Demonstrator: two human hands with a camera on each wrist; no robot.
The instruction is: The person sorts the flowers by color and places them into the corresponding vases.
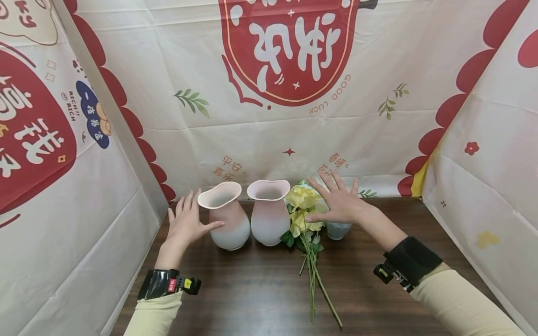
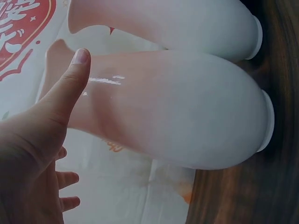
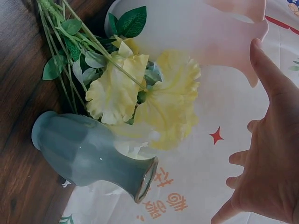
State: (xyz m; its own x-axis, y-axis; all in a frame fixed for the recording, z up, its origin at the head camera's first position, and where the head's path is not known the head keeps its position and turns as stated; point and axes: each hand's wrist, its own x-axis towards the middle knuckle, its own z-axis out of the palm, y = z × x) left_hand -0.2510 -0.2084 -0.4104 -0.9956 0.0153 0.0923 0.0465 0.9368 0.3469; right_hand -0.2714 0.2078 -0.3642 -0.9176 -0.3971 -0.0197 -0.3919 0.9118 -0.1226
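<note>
Two pink-to-white vases stand side by side at the back of the dark wooden table (image 1: 252,289), the left vase (image 1: 226,219) and the right vase (image 1: 269,215). My left hand (image 1: 188,220) is open beside the left vase (image 2: 187,123), fingers spread, its thumb (image 2: 70,79) reaching the vase's side. Yellow artificial flowers (image 1: 301,199) lie with long green stems (image 1: 313,275) pointing toward me. A small blue-green vase (image 1: 337,230) stands just behind them. My right hand (image 1: 339,201) hovers open above the flowers (image 3: 140,100) and the blue-green vase (image 3: 88,158), touching neither.
Cream cloth with red print (image 1: 290,51) walls in the table at the back and on both sides. The second pink vase (image 2: 187,23) stands close against the first. Bare wood lies in front of the vases and right of the stems.
</note>
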